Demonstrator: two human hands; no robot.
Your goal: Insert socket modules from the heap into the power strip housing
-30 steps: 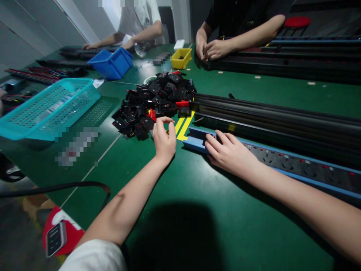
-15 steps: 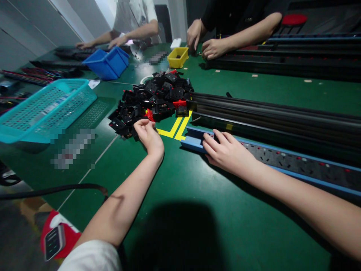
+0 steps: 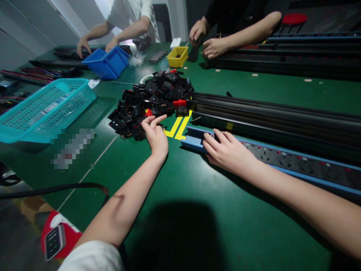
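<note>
My left hand (image 3: 155, 137) hovers at the near right edge of a pile of small black plastic modules (image 3: 153, 94), with a few red pieces among them. Its index finger stretches out and I see nothing held, though the thumb side is partly hidden. My right hand (image 3: 227, 152) grips the end of a long power strip (image 3: 279, 156), its fingers curled over the rim. The strip has a blue channel housing with black sockets and small red parts in a row. Under the fingers, the last socket is mostly covered. The channel's left end shows bare blue metal.
Dark rails (image 3: 262, 107) lie just behind the power strip. A turquoise basket (image 3: 81, 96) stands at left, with a blue bin (image 3: 105, 64) and a yellow bin (image 3: 178, 56) farther back. Two co-workers' hands work across the green table (image 3: 180, 180). A cable (image 3: 70, 186) crosses the left edge.
My left hand has shifted slightly right and its fingers have spread from a closed curl. My right hand stays put. One co-worker's hands have lifted near the blue bin.
</note>
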